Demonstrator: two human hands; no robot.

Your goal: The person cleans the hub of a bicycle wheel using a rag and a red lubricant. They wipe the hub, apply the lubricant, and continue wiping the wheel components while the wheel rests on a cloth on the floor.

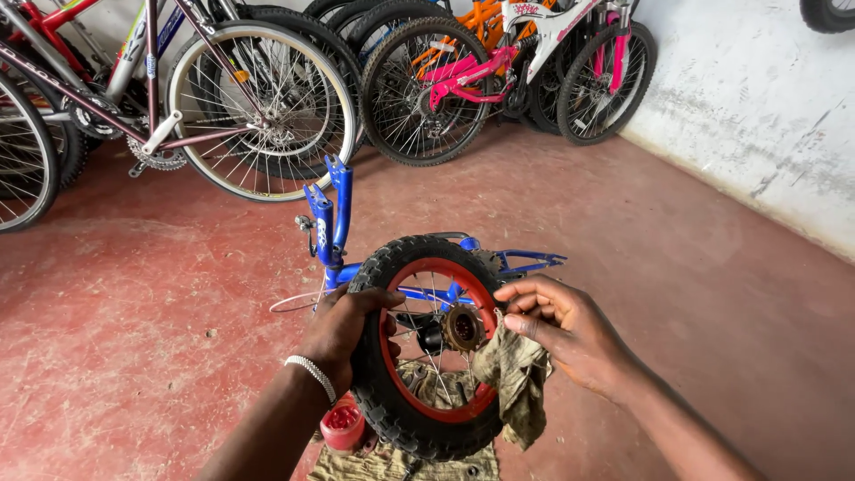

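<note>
**Small wheel held upright over the floor**

My left hand (343, 330) has its grip closed around the small wheel (427, 343), upright above a cloth on the red floor (134, 338). My right hand (557, 325) pinches a rag (512, 379) by the rim. Beyond lies the blue frame (331, 227); parked bicycles (258, 107) line the wall.

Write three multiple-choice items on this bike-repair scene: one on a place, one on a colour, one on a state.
1. Where does the blue bike frame lie?
A. On the red floor beyond the small wheel
B. Hung on the wall
C. Leaning on the parked bikes

2. What colour is the rim of the small wheel?
A. Silver
B. Red
C. Yellow

3. How does the left hand stand to that wheel?
A. Clear of it
B. Gripping its knobbly tyre
C. Flat on the floor

Answers: 1 A, the frame rests on the floor behind the wheel. 2 B, the rim inside the black tyre is red. 3 B, its fingers wrap the tyre, while the right hand pinches a cloth beside the hub.
</note>
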